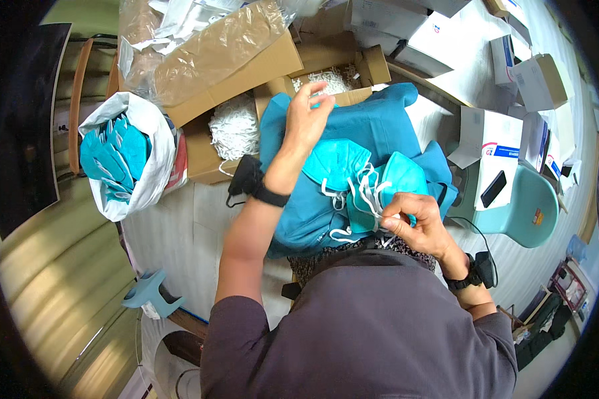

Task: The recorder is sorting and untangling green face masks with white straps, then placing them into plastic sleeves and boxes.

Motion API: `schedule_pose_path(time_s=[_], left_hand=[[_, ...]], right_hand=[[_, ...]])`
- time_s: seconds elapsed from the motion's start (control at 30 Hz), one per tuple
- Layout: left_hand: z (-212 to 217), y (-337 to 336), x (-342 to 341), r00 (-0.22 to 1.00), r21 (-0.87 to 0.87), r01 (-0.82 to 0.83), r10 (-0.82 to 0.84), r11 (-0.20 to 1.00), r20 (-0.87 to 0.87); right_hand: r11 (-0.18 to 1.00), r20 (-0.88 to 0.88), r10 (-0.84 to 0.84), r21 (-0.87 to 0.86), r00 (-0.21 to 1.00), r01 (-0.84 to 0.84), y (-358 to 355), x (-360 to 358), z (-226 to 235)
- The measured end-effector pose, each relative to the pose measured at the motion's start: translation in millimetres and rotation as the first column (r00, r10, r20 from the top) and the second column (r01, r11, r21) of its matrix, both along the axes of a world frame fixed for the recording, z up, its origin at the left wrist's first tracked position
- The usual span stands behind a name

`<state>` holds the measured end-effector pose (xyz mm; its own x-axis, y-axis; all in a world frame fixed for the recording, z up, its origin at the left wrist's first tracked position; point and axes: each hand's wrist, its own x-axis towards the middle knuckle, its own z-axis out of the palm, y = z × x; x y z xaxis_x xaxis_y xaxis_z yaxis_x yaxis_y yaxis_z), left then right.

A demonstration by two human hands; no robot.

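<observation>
Masks [339, 163], a few, teal, soft-looking: lying loosely overlapped on a blue cloth [379, 123] spread over the seated person's lap. The upper ones are showing smooth, rounded panels; the lower ones are partly hiding beneath. White loops [366, 193], thin and cord-like, are trailing from them in a tangle, some curling onto the cloth.

Right hand [412, 223]: pinching the white loops between thumb and fingers, at the near edge of the masks.

Left hand [311, 113]: hovering over the cloth's far edge, fingers parted and loosely bent, apparently gripping nothing.

Beyond, as I am seeing it: a cardboard box [377, 66], open, containing white bits [329, 81]; beside it, a heap of white cord [234, 126]. To the person's left, a white bag [103, 203] is holding further teal masks [116, 156]. To the right, a black phone [494, 189] is lying by a pale teal chair [536, 206].
</observation>
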<state>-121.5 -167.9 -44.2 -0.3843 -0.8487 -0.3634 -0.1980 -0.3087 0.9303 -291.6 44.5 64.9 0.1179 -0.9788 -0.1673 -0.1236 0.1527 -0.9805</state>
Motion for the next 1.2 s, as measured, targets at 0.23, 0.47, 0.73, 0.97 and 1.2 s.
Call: schedule_pose_path(time_s=[0.23,0.47,0.73,0.97,1.2], left_hand=[[27,99,7,0.947,0.197,0.321,-0.311,0.926,-0.082],[39,148,16,0.910,0.330,0.414,-0.388,0.849,-0.145],[48,167,-3,0.979,0.341,0.205,-0.186,0.917,-0.089],[55,175,-5,0.994,-0.001,-0.027,0.027,1.000,-0.110],[99,181,-3,0.997,-0.212,-0.003,-0.013,0.977,-0.073]], right_hand=[[0.973,0.063,0.181,-0.156,0.981,-0.170,19,7,0],[0.979,-0.058,0.112,-0.164,0.992,-0.120,44,3,2],[0.982,-0.099,0.139,-0.115,0.985,-0.151,67,-5,8],[0.912,-0.426,-0.379,-0.323,0.822,0.254,68,-2,6],[0.916,-0.216,-0.358,-0.271,0.908,0.297,30,13,6]])
